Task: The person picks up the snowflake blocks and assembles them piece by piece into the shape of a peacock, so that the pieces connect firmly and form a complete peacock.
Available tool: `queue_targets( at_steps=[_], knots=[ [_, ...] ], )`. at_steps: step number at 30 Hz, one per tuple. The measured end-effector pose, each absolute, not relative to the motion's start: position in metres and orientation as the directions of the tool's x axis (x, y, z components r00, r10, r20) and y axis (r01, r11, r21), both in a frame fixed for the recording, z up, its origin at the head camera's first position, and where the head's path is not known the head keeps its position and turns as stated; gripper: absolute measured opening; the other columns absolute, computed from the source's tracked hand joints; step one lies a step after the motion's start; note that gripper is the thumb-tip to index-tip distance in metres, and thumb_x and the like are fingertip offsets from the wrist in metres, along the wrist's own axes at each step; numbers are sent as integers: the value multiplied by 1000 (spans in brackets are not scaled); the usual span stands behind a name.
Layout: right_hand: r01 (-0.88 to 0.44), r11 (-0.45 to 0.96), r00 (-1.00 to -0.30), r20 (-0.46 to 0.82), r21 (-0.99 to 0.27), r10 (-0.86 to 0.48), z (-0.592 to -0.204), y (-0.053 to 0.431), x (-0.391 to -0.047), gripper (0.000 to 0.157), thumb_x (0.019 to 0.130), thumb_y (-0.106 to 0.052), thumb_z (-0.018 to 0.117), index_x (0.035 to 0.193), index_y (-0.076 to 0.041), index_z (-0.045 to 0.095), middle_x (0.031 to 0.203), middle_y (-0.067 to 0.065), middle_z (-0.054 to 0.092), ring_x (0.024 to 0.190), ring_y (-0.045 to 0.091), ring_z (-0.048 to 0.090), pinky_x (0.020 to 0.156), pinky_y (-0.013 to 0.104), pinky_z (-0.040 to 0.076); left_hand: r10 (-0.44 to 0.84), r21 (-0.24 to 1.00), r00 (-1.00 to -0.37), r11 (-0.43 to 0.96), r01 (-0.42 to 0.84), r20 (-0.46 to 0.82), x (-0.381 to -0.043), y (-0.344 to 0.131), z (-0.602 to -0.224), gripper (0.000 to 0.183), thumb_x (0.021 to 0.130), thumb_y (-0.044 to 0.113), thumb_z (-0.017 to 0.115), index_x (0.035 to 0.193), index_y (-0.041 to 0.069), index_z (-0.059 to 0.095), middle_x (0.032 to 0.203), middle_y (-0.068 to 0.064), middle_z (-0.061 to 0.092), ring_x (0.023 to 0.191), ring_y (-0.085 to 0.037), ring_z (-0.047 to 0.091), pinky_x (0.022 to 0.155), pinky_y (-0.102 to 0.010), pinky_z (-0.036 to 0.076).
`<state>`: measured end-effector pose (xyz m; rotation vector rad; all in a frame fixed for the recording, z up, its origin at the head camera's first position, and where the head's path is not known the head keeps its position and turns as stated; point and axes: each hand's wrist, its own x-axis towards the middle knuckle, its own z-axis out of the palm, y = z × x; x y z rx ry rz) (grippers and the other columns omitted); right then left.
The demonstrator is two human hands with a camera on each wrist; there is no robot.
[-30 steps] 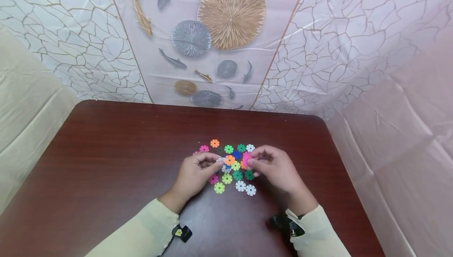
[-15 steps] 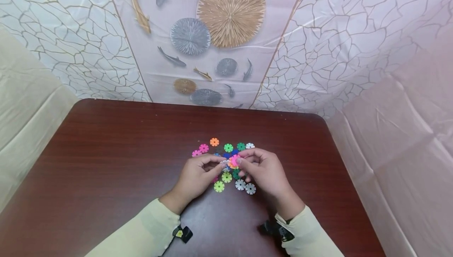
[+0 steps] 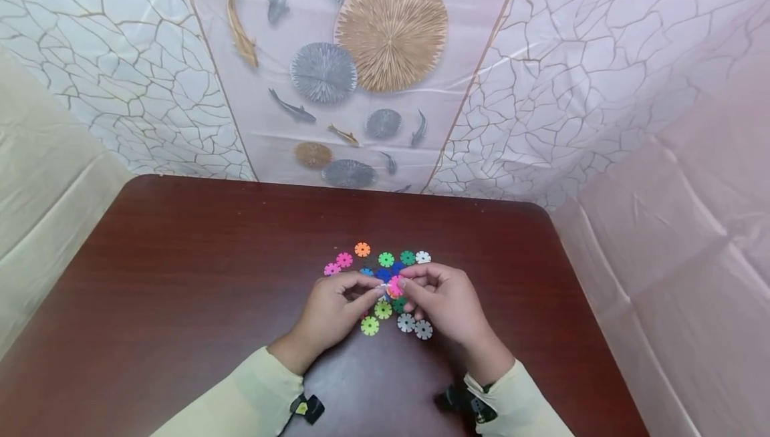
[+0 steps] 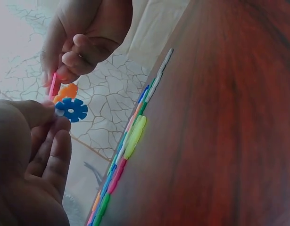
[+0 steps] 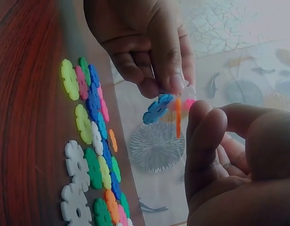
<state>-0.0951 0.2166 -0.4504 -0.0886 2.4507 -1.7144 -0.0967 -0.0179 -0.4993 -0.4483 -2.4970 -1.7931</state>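
Observation:
Both hands meet over a spread of notched plastic discs. My left hand (image 3: 331, 310) pinches a white disc (image 5: 189, 89) between thumb and fingertips. Joined to that white disc are a blue disc (image 4: 78, 109) and an orange disc (image 4: 68, 91), both clear of the table. A pink disc (image 3: 394, 286) is pinched by my right hand (image 3: 448, 303), its edge right at the orange disc. In the right wrist view, fingertips hide most of the pink disc. The orange disc (image 5: 178, 123) appears edge-on there, beside the tilted blue disc (image 5: 156, 111).
Several loose discs lie flat on the dark red-brown table (image 3: 180, 276) under and around the hands, among them yellow-green (image 3: 369, 326), white (image 3: 424, 329), orange (image 3: 362, 249) and pink ones (image 3: 332, 269). A patterned cloth (image 3: 385, 136) hangs behind the table's far edge.
My right hand has moved left with the pink disc, bringing it up to the joined discs in my left hand. The left hand has stayed nearly in place.

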Motion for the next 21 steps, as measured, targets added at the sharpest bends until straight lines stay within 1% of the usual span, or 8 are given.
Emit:
queue_targets(
  at_steps=[3,10,15,19,21],
  knots=[
    [38,341,-987,-88,-939,-133,-449,217,-94,20,102,-21,86,119,-11,84,100,29,81,64,23,75,61,33,66,214,917,-950,281,282,226,-97,-16,-498,11,99,31,90,111,30,88,93,16,82,75,-5,75,73,-26,65],
    [42,307,-986,-88,-951,-140,-451,219,-92,17,103,-17,85,116,-6,84,99,30,81,62,19,74,60,32,66,217,883,-926,296,364,309,-96,-13,-496,10,99,28,90,109,27,89,100,14,85,83,-1,75,76,-24,66],
    [40,276,-986,-82,-960,-143,-452,218,-92,17,103,-17,85,115,-5,84,95,21,82,62,17,74,61,31,66,238,874,-913,288,391,331,-96,-11,-495,11,100,28,89,110,23,89,103,11,86,87,-1,76,79,-25,66],
    [46,268,-985,-89,-962,-148,-453,216,-92,17,103,-17,85,115,-5,85,95,21,82,62,18,73,61,31,66,232,871,-912,287,398,340,-96,-13,-497,11,100,28,89,110,23,88,103,10,86,87,-1,76,80,-25,67],
    [39,273,-984,-85,-961,-159,-454,214,-93,19,103,-19,85,117,-5,85,96,21,83,63,19,74,62,31,66,221,873,-916,292,390,335,-96,-16,-498,11,100,28,89,109,24,88,100,11,85,84,-1,75,78,-25,66]
  ],
)
